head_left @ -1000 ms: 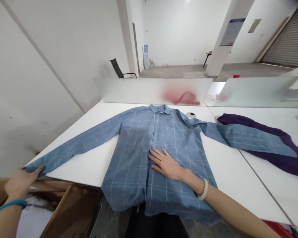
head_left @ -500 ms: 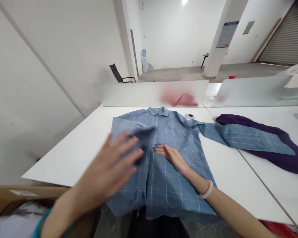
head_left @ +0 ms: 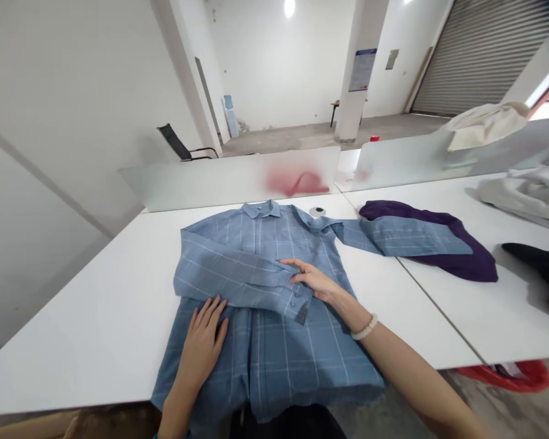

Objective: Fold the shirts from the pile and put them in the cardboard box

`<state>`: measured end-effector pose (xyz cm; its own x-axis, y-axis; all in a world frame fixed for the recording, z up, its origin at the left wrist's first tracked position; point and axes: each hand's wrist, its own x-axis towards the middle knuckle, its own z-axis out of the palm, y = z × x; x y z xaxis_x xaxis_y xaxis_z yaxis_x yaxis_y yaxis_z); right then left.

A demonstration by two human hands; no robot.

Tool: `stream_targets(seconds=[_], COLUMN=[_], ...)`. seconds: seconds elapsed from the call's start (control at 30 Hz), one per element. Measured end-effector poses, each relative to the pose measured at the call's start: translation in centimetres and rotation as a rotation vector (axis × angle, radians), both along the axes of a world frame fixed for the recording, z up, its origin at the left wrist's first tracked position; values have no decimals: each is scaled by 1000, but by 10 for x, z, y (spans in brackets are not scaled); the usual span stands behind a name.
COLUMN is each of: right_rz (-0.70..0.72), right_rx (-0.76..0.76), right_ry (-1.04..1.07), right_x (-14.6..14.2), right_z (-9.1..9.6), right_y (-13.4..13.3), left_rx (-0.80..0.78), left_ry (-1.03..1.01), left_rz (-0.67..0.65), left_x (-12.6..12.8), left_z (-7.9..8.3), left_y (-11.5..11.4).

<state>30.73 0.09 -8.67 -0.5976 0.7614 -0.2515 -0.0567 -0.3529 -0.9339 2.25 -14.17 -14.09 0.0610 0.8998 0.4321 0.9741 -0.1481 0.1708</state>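
Note:
A blue checked button-up shirt (head_left: 297, 347) lies front up on the white table, collar at the far side. One sleeve (head_left: 229, 268) is folded across the chest, its buttoned cuff pointing right. The other sleeve (head_left: 412, 235) stretches out to the right over a dark purple garment (head_left: 478, 256). My left hand (head_left: 204, 338) rests flat on the shirt just below the folded sleeve, fingers extended. My right hand (head_left: 313, 280) touches the cuff end of that sleeve, with its fingers apart; some fingertips are hidden.
A frosted divider (head_left: 201, 183) runs along the back of the table (head_left: 96, 292). A round cable hole (head_left: 318, 211) sits near the collar. Black cloth (head_left: 540, 265) and pale cloth (head_left: 526, 192) lie at the right. Below the table edge is a red container (head_left: 531, 375).
The left sleeve now lies flat across the chest. My left hand has come down from the air onto the shirt; my right hand now touches the cuff. The view has swung right.

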Motion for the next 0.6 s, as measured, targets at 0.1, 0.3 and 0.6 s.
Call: stream_targets(seconds=[0.1, 0.3, 0.6], right_rz=[-21, -263, -570], right_rx=[130, 742, 872], right_ry=[-134, -665, -1684], right_x=[10, 80, 284], right_z=[3, 3, -25], right_y=[11, 38, 36], left_rx=[17, -11, -20], left_ry=[-4, 21, 29], left_rz=[64, 91, 90], left_x=[1, -1, -7], left_z=[-4, -7, -12], left_y=[0, 0, 3])
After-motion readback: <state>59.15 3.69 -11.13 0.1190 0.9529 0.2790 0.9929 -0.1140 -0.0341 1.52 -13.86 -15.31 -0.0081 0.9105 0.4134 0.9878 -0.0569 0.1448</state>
